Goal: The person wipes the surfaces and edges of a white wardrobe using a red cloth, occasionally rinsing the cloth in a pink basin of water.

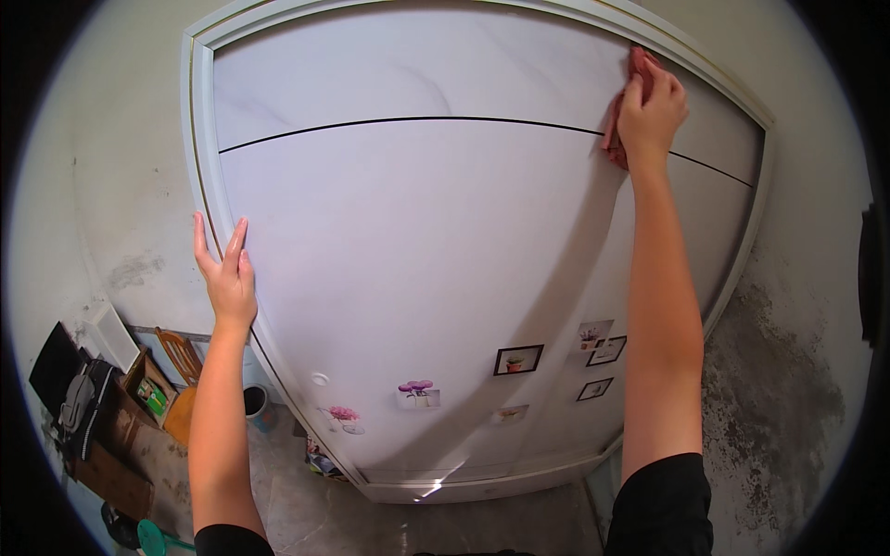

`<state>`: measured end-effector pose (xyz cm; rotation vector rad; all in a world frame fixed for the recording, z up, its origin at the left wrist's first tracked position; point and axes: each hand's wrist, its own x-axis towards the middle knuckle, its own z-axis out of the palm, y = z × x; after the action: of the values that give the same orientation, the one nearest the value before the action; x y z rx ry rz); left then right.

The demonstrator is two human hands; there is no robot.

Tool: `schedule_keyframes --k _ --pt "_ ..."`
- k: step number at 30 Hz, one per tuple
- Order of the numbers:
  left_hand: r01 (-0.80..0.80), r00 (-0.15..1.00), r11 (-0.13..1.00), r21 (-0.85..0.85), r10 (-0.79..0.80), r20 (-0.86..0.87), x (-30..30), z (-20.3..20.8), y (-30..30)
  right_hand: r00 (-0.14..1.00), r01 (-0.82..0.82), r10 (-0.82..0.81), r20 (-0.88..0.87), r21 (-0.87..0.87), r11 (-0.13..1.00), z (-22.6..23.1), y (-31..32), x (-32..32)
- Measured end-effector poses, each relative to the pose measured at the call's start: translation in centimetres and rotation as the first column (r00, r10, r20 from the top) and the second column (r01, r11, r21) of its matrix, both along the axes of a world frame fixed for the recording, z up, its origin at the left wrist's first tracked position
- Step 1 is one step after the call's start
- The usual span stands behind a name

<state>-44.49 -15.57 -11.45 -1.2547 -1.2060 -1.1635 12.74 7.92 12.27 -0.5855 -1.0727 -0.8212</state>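
A tall white wardrobe (417,241) with a black line across its upper part fills the middle of the view. High on the right, my right hand (654,111) presses a reddish-brown cloth (614,139) against the door panel, close under the top frame. The fingers are bent over the cloth. My left hand (229,278) rests on the white left frame (199,157) of the wardrobe, with its fingers stretched and apart, holding no loose thing. Picture stickers, among them a framed plant (517,360) and purple flowers (419,394), show on the lower door.
At the lower left stand a wooden chair (178,357), a bucket (257,403) and a wooden desk (120,435) with a grey bag (78,400) on it. A green plastic thing (153,537) lies lower down. The right wall (769,389) has dark stained, peeling patches.
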Motion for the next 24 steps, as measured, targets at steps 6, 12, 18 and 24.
schedule_keyframes --k 6,12,18,24 --pt "0.032 0.999 0.999 -0.016 -0.032 0.001 -0.5 0.0 -0.4 0.991 0.076 -0.077 -0.112 -0.016 0.997 -0.4 -0.5 -3.2" --pt "0.049 0.998 0.998 -0.041 -0.047 0.033 -0.9 -0.2 -0.5 0.945 -0.036 0.086 -0.316 0.159 0.987 -0.3 -2.5 -5.9" --pt "0.059 0.997 0.998 -0.028 -0.058 0.044 -0.4 -0.3 -0.3 0.990 0.102 -0.090 -0.112 0.101 0.990 0.8 -5.5 -17.5" --pt "0.040 0.998 0.999 -0.026 -0.039 0.047 -0.5 -0.4 0.2 0.994 0.071 -0.056 -0.099 0.156 0.985 1.0 -10.0 -32.5"
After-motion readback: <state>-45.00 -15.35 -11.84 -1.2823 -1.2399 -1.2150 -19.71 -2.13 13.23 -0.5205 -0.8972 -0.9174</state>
